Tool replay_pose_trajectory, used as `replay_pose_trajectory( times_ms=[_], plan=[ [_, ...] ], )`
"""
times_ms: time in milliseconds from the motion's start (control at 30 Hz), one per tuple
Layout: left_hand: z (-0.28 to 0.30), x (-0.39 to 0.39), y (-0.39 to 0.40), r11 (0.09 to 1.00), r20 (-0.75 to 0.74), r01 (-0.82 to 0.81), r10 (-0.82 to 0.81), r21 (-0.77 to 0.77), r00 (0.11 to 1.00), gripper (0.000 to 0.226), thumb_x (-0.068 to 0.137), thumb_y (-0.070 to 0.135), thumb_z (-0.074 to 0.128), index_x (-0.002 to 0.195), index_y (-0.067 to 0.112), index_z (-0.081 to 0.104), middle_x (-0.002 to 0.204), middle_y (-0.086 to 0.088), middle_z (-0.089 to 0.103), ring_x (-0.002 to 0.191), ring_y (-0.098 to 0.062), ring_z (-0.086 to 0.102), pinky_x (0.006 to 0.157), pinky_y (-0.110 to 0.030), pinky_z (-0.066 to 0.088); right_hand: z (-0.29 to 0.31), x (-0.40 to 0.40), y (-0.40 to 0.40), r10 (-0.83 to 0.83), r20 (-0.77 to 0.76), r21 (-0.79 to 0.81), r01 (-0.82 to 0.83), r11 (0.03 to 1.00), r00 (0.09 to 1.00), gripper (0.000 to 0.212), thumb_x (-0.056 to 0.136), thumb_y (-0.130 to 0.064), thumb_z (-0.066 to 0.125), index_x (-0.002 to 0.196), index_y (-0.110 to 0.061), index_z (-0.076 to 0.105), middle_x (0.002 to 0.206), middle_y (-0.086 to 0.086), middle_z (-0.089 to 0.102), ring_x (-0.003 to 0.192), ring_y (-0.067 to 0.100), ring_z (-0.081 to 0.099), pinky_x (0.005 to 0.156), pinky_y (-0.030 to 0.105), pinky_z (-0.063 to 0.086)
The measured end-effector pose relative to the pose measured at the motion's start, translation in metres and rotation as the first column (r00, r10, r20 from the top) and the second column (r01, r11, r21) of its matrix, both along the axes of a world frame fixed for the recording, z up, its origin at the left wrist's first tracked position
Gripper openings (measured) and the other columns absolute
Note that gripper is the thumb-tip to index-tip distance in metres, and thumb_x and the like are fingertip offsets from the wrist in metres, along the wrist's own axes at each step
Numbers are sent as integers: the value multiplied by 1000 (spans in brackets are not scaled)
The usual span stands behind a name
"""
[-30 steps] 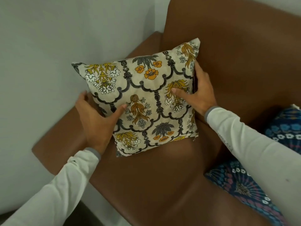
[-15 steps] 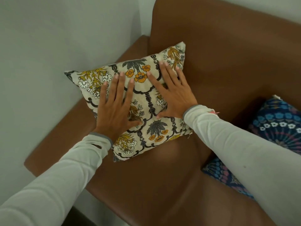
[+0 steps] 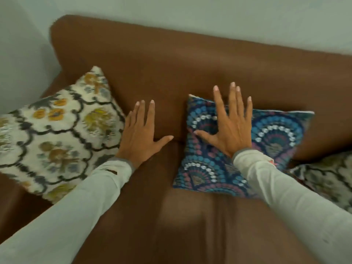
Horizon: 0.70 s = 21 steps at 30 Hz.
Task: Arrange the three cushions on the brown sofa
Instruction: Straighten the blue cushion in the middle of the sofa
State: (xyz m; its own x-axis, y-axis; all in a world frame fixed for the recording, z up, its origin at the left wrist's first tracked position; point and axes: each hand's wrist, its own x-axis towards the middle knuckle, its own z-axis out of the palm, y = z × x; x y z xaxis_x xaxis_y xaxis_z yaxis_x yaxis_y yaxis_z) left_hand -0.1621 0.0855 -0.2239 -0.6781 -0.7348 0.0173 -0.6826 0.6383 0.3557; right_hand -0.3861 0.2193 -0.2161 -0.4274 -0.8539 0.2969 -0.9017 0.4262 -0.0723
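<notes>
A cream cushion with yellow flowers (image 3: 57,134) leans in the left corner of the brown sofa (image 3: 190,63). A blue patterned cushion (image 3: 276,136) lies against the backrest in the middle. My right hand (image 3: 230,128) hovers flat over or rests on its upper left part, fingers spread. My left hand (image 3: 141,138) is open over the bare seat between the two cushions, its edge near the cream cushion's right corner. A second cream floral cushion (image 3: 327,178) shows at the right edge, partly under the blue one and cut off by the frame.
A pale wall (image 3: 190,14) runs behind the sofa and down its left side. The brown seat (image 3: 190,225) stretches in front of the cushions, and both my white sleeves cross it.
Both hands have left the cream cushion and moved right. The view has swung right, showing the blue cushion fully and a third cushion at the edge.
</notes>
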Motion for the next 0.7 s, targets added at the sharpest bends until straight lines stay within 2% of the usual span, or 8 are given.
replay_pose_trajectory(
  times_ms=[67, 133, 233, 333, 367, 433, 633, 700],
  plan=[
    [-5, -47, 23, 919, -124, -68, 125, 389, 984, 123, 87, 73, 70, 172, 20, -2, 181, -13, 4, 167, -30, 6, 133, -50, 18, -3, -35, 43, -192, 156, -109, 210, 972, 969, 127, 78, -86, 64, 172, -16, 15, 176, 28, 11, 164, 45, 15, 128, 67, 14],
    [-14, -82, 43, 760, -199, -84, 273, 645, 941, 128, 76, 79, 75, 172, 26, 10, 177, -2, 24, 162, -24, 26, 129, -46, 30, -5, -62, 82, -350, 347, -166, 424, 890, 870, 131, 77, -86, 68, 172, -15, 11, 178, 23, 9, 165, 40, 14, 129, 64, 15],
    [-24, -113, 68, 603, -248, -50, 401, 796, 882, 101, 82, 61, 82, 164, 35, 30, 143, 19, 50, 126, -6, 49, 103, -37, 42, -20, -95, 129, -445, 684, -60, 653, 755, 577, 139, 72, -83, 77, 172, -16, 7, 178, 17, 13, 164, 34, 19, 130, 58, 23],
    [-31, -123, 81, 602, -307, -61, 490, 796, 816, 89, 86, 43, 87, 160, 33, 37, 125, 26, 55, 108, -2, 57, 96, -40, 45, -40, -113, 153, -257, 950, 77, 662, 745, 179, 125, 56, -85, 86, 154, -17, 47, 151, 8, 61, 131, 28, 65, 111, 52, 54],
    [-29, -121, 83, 615, -325, -64, 499, 786, 803, 89, 84, 41, 89, 158, 31, 40, 123, 26, 57, 105, 1, 59, 95, -40, 48, -43, -112, 156, -226, 967, 101, 633, 767, 120, 111, 55, -83, 88, 139, -19, 54, 134, 0, 70, 115, 22, 72, 101, 48, 60],
    [-25, -116, 86, 632, -362, -52, 507, 773, 782, 95, 75, 41, 93, 155, 28, 43, 130, 18, 63, 112, 1, 64, 100, -43, 56, -45, -109, 155, -189, 973, 73, 598, 798, 133, 97, 58, -76, 89, 128, -22, 50, 122, -8, 68, 106, 16, 72, 93, 43, 63],
    [-20, -104, 79, 682, -448, -20, 501, 731, 740, 109, 61, 48, 103, 151, 27, 45, 142, 8, 64, 127, -8, 66, 108, -48, 58, -36, -97, 147, -120, 964, -53, 609, 791, 239, 75, 78, -54, 90, 131, -25, 46, 119, -19, 63, 106, 4, 65, 94, 30, 56],
    [-24, -102, 77, 689, -438, -20, 482, 724, 759, 109, 58, 56, 98, 150, 30, 45, 143, 9, 64, 129, -9, 66, 110, -48, 57, -38, -94, 146, -146, 959, -34, 609, 792, 242, 74, 79, -53, 90, 131, -25, 45, 116, -21, 60, 108, 11, 65, 87, 24, 54]
  ],
)
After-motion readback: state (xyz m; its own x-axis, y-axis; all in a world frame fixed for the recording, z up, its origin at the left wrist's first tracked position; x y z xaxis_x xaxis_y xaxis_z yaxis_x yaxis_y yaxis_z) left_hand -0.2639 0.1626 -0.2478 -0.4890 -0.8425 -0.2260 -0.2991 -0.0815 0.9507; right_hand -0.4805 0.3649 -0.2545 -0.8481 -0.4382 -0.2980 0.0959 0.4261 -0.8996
